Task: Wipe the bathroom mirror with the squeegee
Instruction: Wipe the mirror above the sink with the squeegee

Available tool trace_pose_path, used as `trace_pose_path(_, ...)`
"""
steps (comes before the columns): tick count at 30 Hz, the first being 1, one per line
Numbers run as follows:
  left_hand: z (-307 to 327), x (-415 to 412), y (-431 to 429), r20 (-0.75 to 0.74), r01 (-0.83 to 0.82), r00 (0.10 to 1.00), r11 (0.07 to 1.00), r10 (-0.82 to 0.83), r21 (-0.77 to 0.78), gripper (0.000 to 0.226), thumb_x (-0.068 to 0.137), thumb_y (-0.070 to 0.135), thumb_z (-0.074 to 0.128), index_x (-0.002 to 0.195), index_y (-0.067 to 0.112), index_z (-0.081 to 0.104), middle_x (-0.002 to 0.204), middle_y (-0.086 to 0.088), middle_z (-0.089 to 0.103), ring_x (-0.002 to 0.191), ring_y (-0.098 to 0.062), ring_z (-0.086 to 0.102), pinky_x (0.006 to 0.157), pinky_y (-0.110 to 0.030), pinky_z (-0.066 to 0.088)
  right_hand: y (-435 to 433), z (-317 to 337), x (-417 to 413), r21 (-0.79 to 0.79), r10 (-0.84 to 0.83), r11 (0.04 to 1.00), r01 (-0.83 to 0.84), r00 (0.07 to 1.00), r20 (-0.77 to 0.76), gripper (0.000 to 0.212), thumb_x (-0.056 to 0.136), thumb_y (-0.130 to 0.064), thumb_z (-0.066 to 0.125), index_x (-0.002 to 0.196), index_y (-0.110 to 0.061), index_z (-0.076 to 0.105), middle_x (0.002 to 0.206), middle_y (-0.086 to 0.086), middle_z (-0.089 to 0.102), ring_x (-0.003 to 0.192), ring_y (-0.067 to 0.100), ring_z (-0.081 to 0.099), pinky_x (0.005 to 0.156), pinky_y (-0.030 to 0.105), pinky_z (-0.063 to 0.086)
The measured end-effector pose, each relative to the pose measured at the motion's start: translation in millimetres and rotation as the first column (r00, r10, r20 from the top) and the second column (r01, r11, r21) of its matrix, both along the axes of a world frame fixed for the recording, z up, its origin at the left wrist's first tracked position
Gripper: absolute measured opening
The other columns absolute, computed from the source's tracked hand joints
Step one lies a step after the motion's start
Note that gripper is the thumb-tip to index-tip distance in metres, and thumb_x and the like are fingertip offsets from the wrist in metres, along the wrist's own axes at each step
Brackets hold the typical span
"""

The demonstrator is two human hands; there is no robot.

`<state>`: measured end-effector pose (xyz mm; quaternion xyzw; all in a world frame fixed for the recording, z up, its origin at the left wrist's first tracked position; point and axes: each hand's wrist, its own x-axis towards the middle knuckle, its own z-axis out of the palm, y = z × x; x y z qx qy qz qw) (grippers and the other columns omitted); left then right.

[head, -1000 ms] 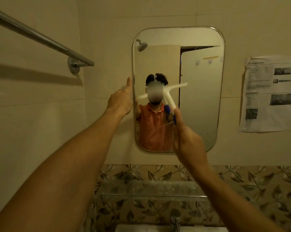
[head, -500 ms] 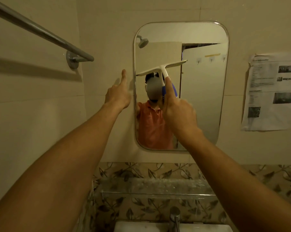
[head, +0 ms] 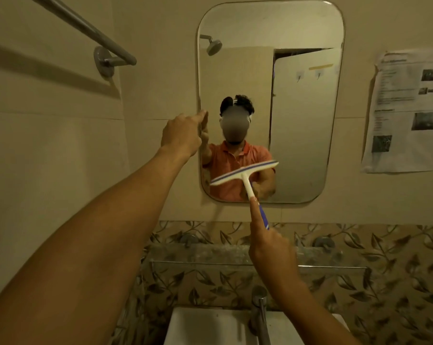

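Head view looks at a wall mirror (head: 260, 23) with rounded corners, and the squeegee (head: 244, 173) is held up in front of its lower part. The long axis of the white blade bar is tilted, running from lower left to upper right. Its left end is near the mirror's bottom left corner and its right end is over the glass near the middle. A blue strip runs along the bar's upper edge. The handle leaves the middle of the bar and points down and slightly right, white at first, then blue, into the right hand (head: 272, 252) below the mirror. That hand's fingers (head: 256, 215) are curled round the blue grip, with one laid straight along the shaft towards the bar. Whether the blade touches the glass cannot be told.

The left hand (head: 183, 135) reaches to the mirror's left edge at mid height. One finger is straight with its tip on the rim, and the others are loosely bent, holding nothing.

A towel bar (head: 86, 28) is fixed to the left wall and a printed paper (head: 409, 110) hangs to the right of the mirror. Below the mirror are a glass shelf (head: 210, 255), a tap (head: 259, 310) and a white basin (head: 210, 327).
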<state>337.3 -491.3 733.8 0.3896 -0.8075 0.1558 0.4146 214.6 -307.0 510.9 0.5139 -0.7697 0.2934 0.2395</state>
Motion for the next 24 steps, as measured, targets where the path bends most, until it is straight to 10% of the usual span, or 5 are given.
trace_pose_path(6,-12.9,-13.2,1.1,0.086,-0.117,0.989,0.993,0.117,-0.010,0.061,0.099,0.022,0.058,0.154,0.033,0.033,0.132,-0.016,0.043,0.115,-0.033,0.054,0.091,-0.037,0.050,12.8,-36.8,3.8,0.096,-0.007,0.995,0.003,0.999,0.043,0.102,0.097,-0.015,0.054,0.151,-0.037,-0.029,0.061,-0.003,0.044,0.039,0.006,0.024,0.038,0.018,0.014)
trace_pose_path(17,27.7,-17.4,11.2,0.008,-0.149,0.988,0.974,0.152,-0.172,0.029,0.098,0.023,0.053,0.124,0.019,0.065,0.126,-0.012,0.046,0.117,-0.030,0.043,0.093,-0.039,0.043,-4.9,65.6,3.0,-0.070,0.090,0.993,-0.098,0.989,-0.113,0.071,0.102,-0.021,0.040,0.161,-0.028,0.001,0.068,0.000,0.044,0.042,0.003,0.029,0.040,0.016,0.015)
trace_pose_path(24,60.4,-19.1,9.9,0.121,-0.110,0.983,0.974,0.136,-0.199,0.066,0.091,0.030,0.066,0.151,0.028,0.038,0.153,-0.014,0.032,0.136,-0.036,0.033,0.105,-0.048,0.039,-30.3,112.3,7.2,-0.044,0.119,0.991,-0.130,0.972,-0.203,0.072,0.103,-0.023,0.036,0.159,-0.031,-0.009,0.078,0.005,0.049,0.045,0.007,0.038,0.043,0.026,0.035)
